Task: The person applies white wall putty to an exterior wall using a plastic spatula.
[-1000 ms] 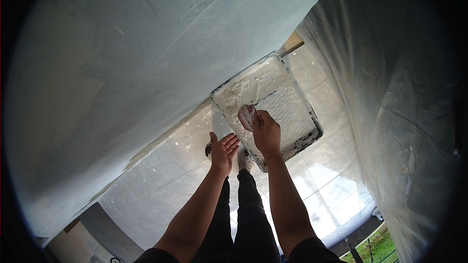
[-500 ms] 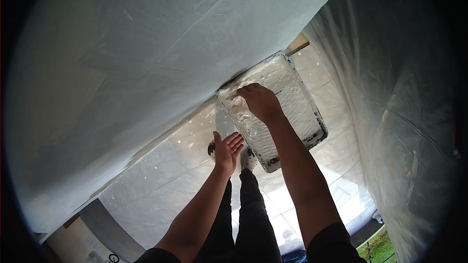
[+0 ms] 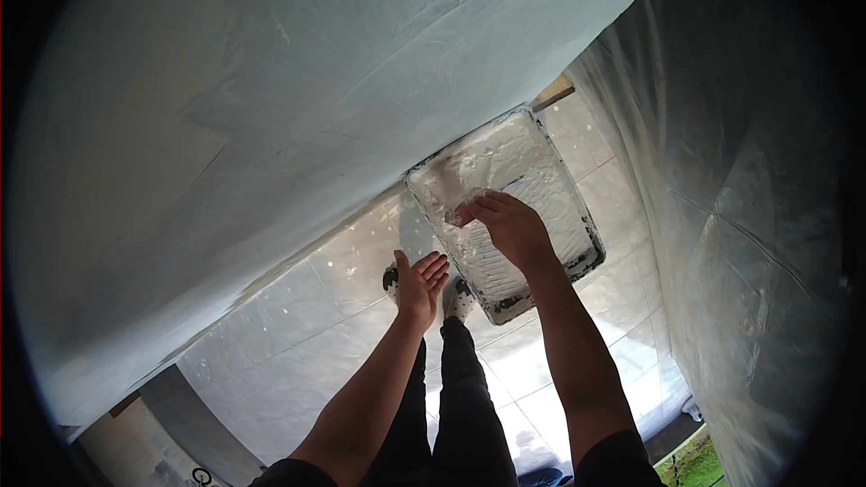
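A paint tray (image 3: 588, 227) with dark, paint-crusted edges lies below me against the wall's foot, coated in whitish paint over its ribbed slope. Over its middle, my right hand (image 3: 512, 225) has its fingers closed on a small pinkish, paint-smeared piece (image 3: 462, 215), its exact kind unclear. That piece is low over the paint. My left hand (image 3: 420, 287) is beside the tray's left edge, palm turned up and fingers stretched out, with nothing in it.
A pale, smeared wall (image 3: 271, 126) slants across the upper left. Clear plastic sheeting (image 3: 722, 234) hangs on the right. The tiled floor (image 3: 307, 307) is spotted with paint. My shoes (image 3: 461, 299) stand close to the tray. Grass (image 3: 695, 464) shows at lower right.
My right hand has moved down and to the right across the tray, and the pinkish piece in its fingers now shows. My left hand stays open in nearly the same place.
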`<state>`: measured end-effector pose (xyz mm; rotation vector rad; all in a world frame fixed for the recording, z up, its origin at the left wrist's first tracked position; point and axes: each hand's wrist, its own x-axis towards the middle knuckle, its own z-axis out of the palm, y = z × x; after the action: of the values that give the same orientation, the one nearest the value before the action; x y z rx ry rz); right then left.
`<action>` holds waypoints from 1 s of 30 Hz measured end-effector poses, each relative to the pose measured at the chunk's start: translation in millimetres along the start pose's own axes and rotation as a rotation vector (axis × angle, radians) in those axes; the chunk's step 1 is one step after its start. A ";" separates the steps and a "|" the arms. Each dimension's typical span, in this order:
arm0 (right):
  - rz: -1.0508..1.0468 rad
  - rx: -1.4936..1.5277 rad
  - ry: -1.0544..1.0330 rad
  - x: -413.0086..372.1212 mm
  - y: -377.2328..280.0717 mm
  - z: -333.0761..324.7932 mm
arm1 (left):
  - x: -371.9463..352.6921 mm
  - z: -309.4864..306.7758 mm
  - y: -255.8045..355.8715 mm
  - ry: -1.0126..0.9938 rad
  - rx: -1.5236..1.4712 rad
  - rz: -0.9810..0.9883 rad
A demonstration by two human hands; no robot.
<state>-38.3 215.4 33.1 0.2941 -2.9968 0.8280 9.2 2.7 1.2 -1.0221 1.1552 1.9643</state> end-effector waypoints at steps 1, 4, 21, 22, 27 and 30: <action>0.002 0.006 0.052 9.4 1.1 3.6 | 1.9 0.4 -2.2 0.005 -0.006 -0.004; -0.043 0.004 0.040 36.3 7.5 14.0 | 2.2 4.0 -5.7 0.020 -0.005 -0.009; -0.001 -0.017 0.029 -17.6 -14.9 -2.8 | -0.5 4.3 -7.9 0.024 -0.036 -0.025; 0.000 -0.012 0.030 -8.4 -9.4 3.2 | -0.3 3.3 -9.2 0.030 -0.040 -0.029; -0.110 -0.234 0.042 34.3 13.4 23.5 | -2.1 0.8 -9.4 0.021 -0.032 -0.038; -0.084 -0.218 -0.052 35.0 13.8 24.9 | -1.2 -1.3 -10.7 0.008 -0.048 -0.035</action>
<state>-74.4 208.2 7.1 0.4364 -3.0610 0.4890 18.9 5.8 -2.6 -1.0685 1.0925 1.9707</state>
